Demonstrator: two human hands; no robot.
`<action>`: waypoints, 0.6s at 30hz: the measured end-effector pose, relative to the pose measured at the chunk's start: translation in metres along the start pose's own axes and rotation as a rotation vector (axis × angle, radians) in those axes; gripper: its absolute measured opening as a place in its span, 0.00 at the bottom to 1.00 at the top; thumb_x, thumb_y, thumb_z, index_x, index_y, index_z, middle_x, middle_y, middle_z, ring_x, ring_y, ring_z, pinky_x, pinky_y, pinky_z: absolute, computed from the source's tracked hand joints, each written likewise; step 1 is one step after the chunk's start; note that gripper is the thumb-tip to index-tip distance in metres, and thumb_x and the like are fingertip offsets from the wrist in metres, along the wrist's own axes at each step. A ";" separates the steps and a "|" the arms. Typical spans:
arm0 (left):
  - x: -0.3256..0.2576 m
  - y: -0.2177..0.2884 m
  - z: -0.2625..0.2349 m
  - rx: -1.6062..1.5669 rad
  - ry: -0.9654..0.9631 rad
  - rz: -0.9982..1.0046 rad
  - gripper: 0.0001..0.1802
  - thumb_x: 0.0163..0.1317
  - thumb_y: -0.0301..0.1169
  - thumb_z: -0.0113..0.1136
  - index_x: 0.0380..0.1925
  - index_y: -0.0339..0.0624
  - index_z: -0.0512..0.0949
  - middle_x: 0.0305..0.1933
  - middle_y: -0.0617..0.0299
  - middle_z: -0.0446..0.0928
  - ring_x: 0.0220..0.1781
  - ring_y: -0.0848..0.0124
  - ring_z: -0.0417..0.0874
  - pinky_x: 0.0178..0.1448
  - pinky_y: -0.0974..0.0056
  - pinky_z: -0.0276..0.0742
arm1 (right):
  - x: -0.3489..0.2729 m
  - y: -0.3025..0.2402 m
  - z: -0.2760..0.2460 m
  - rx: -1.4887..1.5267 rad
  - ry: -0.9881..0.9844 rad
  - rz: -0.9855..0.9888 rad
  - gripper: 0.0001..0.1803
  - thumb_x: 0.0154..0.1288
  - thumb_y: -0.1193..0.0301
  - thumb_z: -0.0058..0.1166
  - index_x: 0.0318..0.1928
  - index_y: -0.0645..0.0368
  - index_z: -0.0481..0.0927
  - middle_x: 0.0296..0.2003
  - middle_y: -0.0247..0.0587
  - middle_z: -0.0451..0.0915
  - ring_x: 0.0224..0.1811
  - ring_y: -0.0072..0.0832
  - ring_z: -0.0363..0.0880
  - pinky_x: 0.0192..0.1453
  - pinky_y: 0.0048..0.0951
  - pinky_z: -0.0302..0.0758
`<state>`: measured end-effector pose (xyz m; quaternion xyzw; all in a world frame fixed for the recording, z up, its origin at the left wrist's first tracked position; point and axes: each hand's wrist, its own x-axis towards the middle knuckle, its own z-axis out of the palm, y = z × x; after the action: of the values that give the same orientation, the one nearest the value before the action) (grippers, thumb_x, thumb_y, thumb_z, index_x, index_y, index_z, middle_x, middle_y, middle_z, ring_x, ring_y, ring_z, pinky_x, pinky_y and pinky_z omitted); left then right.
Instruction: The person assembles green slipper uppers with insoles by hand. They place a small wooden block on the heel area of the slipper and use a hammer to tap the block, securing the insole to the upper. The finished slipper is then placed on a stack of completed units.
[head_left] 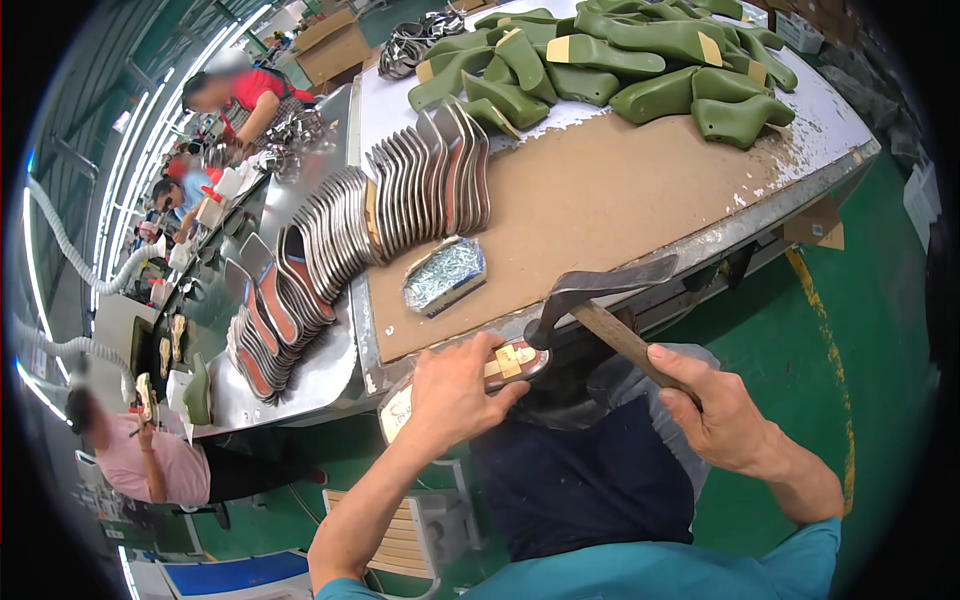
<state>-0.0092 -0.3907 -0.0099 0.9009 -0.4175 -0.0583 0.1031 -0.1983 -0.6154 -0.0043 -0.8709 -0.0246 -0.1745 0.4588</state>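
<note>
At the near edge of the bench, my left hand point(452, 395) is wrapped over an insole point(512, 362) with a reddish-brown end, a pale yellow tab and a white printed end. What lies under the insole is mostly hidden by my fingers. My right hand point(715, 408) grips the wooden handle of a hammer point(612, 332). Its dark, curved metal head is above the bench edge, close to the insole's far end and my left fingertips; I cannot tell whether it touches. Just beyond my left hand sits an open box of small silvery nails point(440, 279).
A long curved row of insoles point(340, 235) stands on edge along the left of the bench point(560, 190). Green shoe lasts point(610, 60) are heaped at the back. Metal pieces point(410, 45) lie far left. Co-workers point(165, 460) are at the left. A slatted chair point(385, 530) stands below.
</note>
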 end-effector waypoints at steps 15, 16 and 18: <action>0.011 0.003 -0.021 0.042 -0.132 -0.008 0.29 0.51 0.57 0.64 0.40 0.43 0.80 0.30 0.50 0.82 0.34 0.52 0.84 0.39 0.54 0.78 | -0.006 0.004 -0.009 0.039 0.067 0.041 0.25 0.65 0.80 0.51 0.63 0.60 0.67 0.40 0.52 0.81 0.29 0.39 0.79 0.34 0.31 0.76; 0.011 0.004 -0.020 0.027 -0.118 -0.008 0.29 0.51 0.57 0.64 0.39 0.43 0.80 0.29 0.50 0.82 0.33 0.53 0.84 0.38 0.54 0.78 | -0.007 0.004 -0.010 0.046 0.061 0.056 0.25 0.65 0.80 0.51 0.63 0.60 0.67 0.40 0.52 0.81 0.30 0.40 0.79 0.34 0.32 0.76; 0.012 0.004 -0.015 0.043 -0.100 -0.020 0.27 0.52 0.56 0.64 0.37 0.42 0.81 0.28 0.51 0.82 0.33 0.54 0.84 0.38 0.55 0.78 | -0.008 0.005 -0.012 0.060 0.050 0.088 0.25 0.65 0.80 0.51 0.63 0.60 0.67 0.41 0.52 0.81 0.31 0.41 0.80 0.35 0.32 0.77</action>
<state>-0.0019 -0.4007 0.0053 0.9031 -0.4141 -0.0953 0.0621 -0.2078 -0.6269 -0.0045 -0.8523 0.0199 -0.1753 0.4924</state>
